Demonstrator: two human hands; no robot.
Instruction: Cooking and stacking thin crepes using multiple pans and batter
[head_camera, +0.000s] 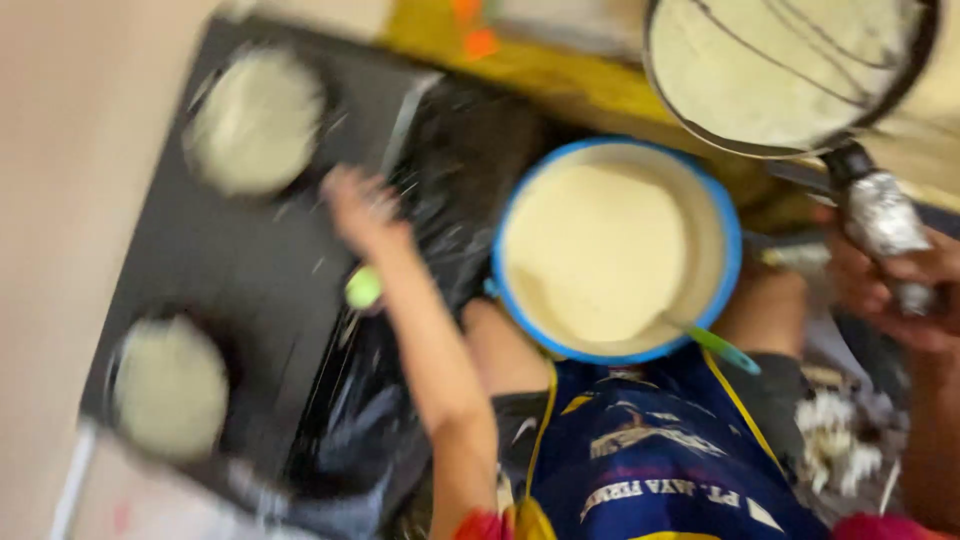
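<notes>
pale batter fills the blue-rimmed bowl (617, 255); the right hand (905, 285) grips the foil-wrapped handle of a pan (790, 70), the left hand (362, 212) is too blurred to tell, beside a green knob (363, 288)

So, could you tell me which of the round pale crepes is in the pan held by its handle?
The pale crepe top right: its dark pan's foil-wrapped handle sits in the right hand; the other two lie on the black griddle.
</notes>
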